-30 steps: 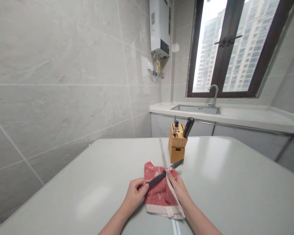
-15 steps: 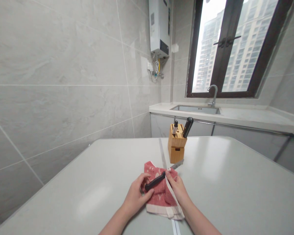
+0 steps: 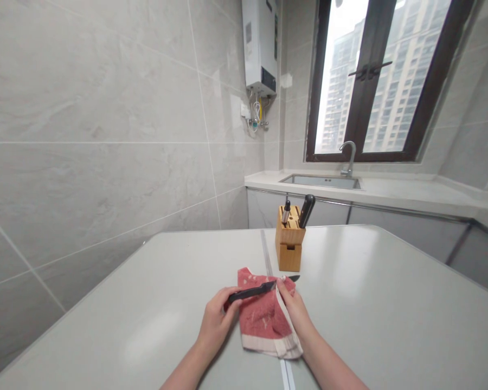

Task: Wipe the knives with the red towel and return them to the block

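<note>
A knife [image 3: 252,291] with a black handle lies across a red towel [image 3: 258,319] with pale edges. My left hand [image 3: 218,317] grips the end of the handle. With thumb and fingers, my right hand [image 3: 290,306] pinches the towel around the blade. The blade's dark tip sticks out past the towel to the right, and the middle of the blade is covered. Behind the towel stands a wooden knife block [image 3: 289,249], holding a black-handled knife [image 3: 307,211] and a smaller tool [image 3: 286,213] with a black and silver handle.
All of this is on a white table [image 3: 179,281] with a seam down its middle. Beyond it runs a counter [image 3: 406,192] with a sink [image 3: 321,182] and a faucet [image 3: 351,154]. A tiled wall [image 3: 106,179] borders the left side.
My left hand has drawn the knife handle left and slightly up, so less blade shows past the towel. The blade has turned, and its visible tip looks darker. My right hand stays on the towel.
</note>
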A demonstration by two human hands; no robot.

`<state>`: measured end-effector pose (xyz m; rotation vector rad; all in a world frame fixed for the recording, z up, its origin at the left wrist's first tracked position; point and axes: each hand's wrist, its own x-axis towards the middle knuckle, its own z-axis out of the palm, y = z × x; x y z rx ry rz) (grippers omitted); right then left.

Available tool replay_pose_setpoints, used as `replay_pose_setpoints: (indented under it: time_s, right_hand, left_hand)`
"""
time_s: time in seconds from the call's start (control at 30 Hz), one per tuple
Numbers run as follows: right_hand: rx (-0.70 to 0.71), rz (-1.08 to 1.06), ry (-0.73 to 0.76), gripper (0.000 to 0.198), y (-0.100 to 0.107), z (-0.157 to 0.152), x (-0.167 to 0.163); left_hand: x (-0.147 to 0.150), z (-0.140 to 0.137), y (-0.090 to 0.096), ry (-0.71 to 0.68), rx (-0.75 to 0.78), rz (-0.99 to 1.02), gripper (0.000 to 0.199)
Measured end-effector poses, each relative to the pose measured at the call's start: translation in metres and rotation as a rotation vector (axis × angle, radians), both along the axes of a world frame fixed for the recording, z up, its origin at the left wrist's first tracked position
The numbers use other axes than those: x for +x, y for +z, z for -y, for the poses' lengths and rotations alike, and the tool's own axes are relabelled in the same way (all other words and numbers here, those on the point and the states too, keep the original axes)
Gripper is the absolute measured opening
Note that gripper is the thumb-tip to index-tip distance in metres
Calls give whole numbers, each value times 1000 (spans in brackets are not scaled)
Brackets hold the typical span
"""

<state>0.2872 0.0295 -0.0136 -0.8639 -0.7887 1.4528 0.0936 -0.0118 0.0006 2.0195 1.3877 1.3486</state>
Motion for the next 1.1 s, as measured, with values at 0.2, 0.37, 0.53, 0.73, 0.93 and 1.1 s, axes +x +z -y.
replay_pose_setpoints:
  time_s: [0.2, 0.37, 0.53, 0.73, 0.93, 1.1]
  right_hand:
    - [-53, -115, 0, 38, 3, 0, 1]
    - [-88, -217, 21, 33, 0, 2, -1]
    - [-111, -266, 12, 32, -6, -1, 3]
    - [-84, -277, 42, 35, -12, -7, 7]
    - [-47, -239, 33, 33, -15, -6, 7]
    - [-23, -187, 14, 31, -15, -7, 9]
  left_hand:
    - [-5, 3, -3, 186, 69, 48, 24]
    - [-4, 10, -3, 280, 152, 95, 24]
    - [0, 15, 16, 335, 230, 187, 22]
    - [8, 13, 76, 249, 446, 50, 19]
    - [35, -2, 158, 136, 731, -189, 17]
    - [68, -20, 209, 109, 744, -354, 22]
